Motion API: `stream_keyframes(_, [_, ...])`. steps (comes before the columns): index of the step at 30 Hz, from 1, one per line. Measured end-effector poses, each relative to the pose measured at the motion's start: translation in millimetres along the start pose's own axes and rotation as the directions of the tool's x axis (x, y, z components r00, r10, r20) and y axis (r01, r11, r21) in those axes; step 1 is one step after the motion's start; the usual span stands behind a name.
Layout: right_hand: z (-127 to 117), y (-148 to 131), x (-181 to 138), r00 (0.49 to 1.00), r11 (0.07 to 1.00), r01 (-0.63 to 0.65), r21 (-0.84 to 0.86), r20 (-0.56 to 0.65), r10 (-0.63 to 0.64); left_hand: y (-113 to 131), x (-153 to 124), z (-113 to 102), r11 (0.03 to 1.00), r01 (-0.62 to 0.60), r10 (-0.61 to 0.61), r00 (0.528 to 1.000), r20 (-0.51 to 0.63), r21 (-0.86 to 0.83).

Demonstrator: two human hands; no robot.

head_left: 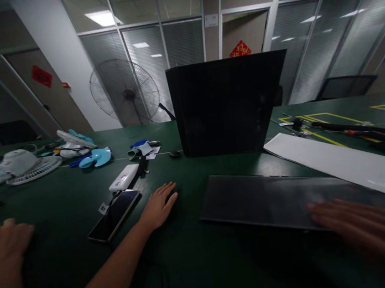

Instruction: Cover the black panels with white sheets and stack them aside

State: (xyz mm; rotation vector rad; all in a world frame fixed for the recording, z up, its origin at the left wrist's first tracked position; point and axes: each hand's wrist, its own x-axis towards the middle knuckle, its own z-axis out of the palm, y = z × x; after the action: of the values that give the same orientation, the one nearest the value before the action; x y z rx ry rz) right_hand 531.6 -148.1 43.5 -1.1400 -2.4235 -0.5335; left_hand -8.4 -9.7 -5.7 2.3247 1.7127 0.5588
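Observation:
My left hand (158, 207) rests palm down on the green table, fingers stretched out and nothing in them. To its left lies a phone (115, 215) with a dark screen and a small tag. My right hand (370, 230), smeared by motion, stretches flat over a dark, glossy, flat panel (253, 199); whether it touches the panel I cannot tell. Behind the panel a large black box (226, 106) stands upright on the table. A long white panel (338, 160) lies to the right, partly beside the dark one.
Another person's hands (8, 236) are at the left edge. A white device (123, 177) sits beyond the phone. Fan parts, including a blue fan blade (96, 157), lie at back left, with a small black object (175, 154) near the box. Black rods (349, 127) lie at right.

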Motion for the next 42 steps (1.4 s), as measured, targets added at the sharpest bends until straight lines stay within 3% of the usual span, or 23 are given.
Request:
stream_keyframes(1, [10.4, -19.6, 7.1, 0.992, 0.994, 0.105, 0.012, 0.066, -0.106, 0.6, -0.2, -0.3, 1.000, -0.001, 0.001, 1.000, -0.017, -0.013])
stream_keyframes(2, [20.4, -37.0, 16.7, 0.977, 0.991, 0.127, 0.052, 0.165, -0.134, 1.1, -0.5, -0.6, 1.000, -0.005, 0.005, 1.000, -0.031, -0.024])
stream_keyframes(6, [46.7, -75.0, 62.8, 0.853, 0.936, -0.078, 0.343, 0.509, -0.115, 3.5, -2.4, -2.5, 0.999, -0.034, 0.034, 0.999, -0.024, -0.012])
stream_keyframes(9, [53.5, -76.0, 91.8, 0.802, 0.872, -0.163, 0.462, 0.576, -0.155, 4.8, -4.0, -3.9, 0.998, -0.045, 0.043, 0.998, 0.038, 0.053])
stream_keyframes(12, [62.7, -58.9, 112.8, 0.801, 0.838, -0.182, 0.515, 0.572, -0.177, 4.6, -5.1, -4.2, 0.994, -0.037, 0.029, 0.996, 0.082, 0.100])
stream_keyframes(14, [73.7, -32.3, 119.1, 0.827, 0.810, -0.226, 0.541, 0.545, -0.134, 4.1, -5.8, -4.3, 0.994, -0.023, 0.013, 0.996, 0.090, 0.110])
stream_keyframes(17, [94.3, 32.2, 110.0, 0.883, 0.838, -0.377, 0.395, 0.427, 0.197, 4.3, -6.3, -5.4, 0.993, -0.021, 0.009, 0.995, 0.103, 0.116])
stream_keyframes(19, [105.1, 81.4, 91.4, 0.836, 0.857, -0.510, 0.075, 0.276, 0.474, 5.5, -6.0, -6.7, 0.993, -0.017, 0.003, 0.994, 0.111, 0.119])
stream_keyframes(20, [108.6, 104.0, 80.0, 0.799, 0.823, -0.568, -0.001, 0.240, 0.552, 6.3, -5.6, -7.3, 0.993, -0.011, -0.003, 0.993, 0.115, 0.120])
stream_keyframes(22, [111.2, 140.7, 56.8, 0.724, 0.752, -0.652, -0.097, 0.215, 0.655, 7.8, -4.7, -8.0, 0.993, 0.002, -0.017, 0.992, 0.122, 0.120])
stream_keyframes(25, [108.9, 170.5, 31.8, 0.653, 0.695, -0.709, -0.124, 0.257, 0.712, 8.5, -3.2, -7.1, 0.993, 0.014, -0.028, 0.992, 0.124, 0.116])
stream_keyframes(30, [104.0, 176.8, 24.3, 0.583, 0.634, -0.750, -0.188, 0.265, 0.768, 5.5, -1.7, -2.7, 0.994, -0.003, -0.008, 0.994, 0.107, 0.108])
stream_keyframes(35, [96.6, 166.3, 32.2, 0.563, 0.610, -0.747, -0.264, 0.235, 0.792, 3.3, -1.5, -1.2, 0.993, -0.012, 0.001, 0.995, 0.095, 0.116])
stream_keyframes(40, [79.1, 141.8, 49.4, 0.537, 0.539, -0.779, -0.319, 0.103, 0.837, 3.1, -2.5, -2.3, 0.991, -0.014, 0.001, 0.996, 0.095, 0.134])
stream_keyframes(42, [71.9, 122.3, 60.8, 0.557, 0.536, -0.778, -0.327, 0.034, 0.830, 3.5, -3.0, -2.9, 0.991, -0.017, 0.004, 0.995, 0.098, 0.133])
